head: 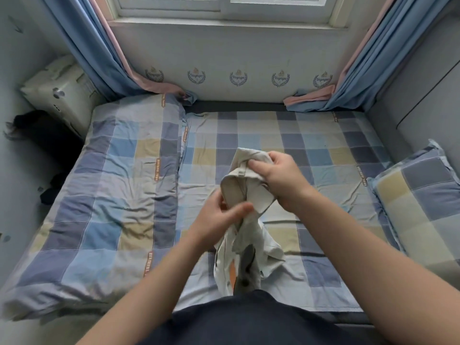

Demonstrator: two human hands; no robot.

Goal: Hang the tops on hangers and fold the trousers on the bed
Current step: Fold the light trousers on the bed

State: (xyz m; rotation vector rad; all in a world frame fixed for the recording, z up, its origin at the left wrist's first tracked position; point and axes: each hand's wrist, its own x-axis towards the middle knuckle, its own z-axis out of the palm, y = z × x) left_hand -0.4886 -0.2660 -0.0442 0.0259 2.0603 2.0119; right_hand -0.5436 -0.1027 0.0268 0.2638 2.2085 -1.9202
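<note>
Beige trousers (250,189) hang bunched over the bed (323,145), toward its 6 o'clock edge, their lower end on the sheet. The right hand (281,180) has its grip closed on the waistband at the bundle's 1 o'clock; the left hand (219,217) pinches cloth at 7 o'clock. Laid down this twisted, the legs would likely fold crooked, and a slack pinch could drop them.

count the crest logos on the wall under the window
5, in one row: left crest, second crest, middle crest, fourth crest, right crest. The curtains at either end could hide more.
</note>
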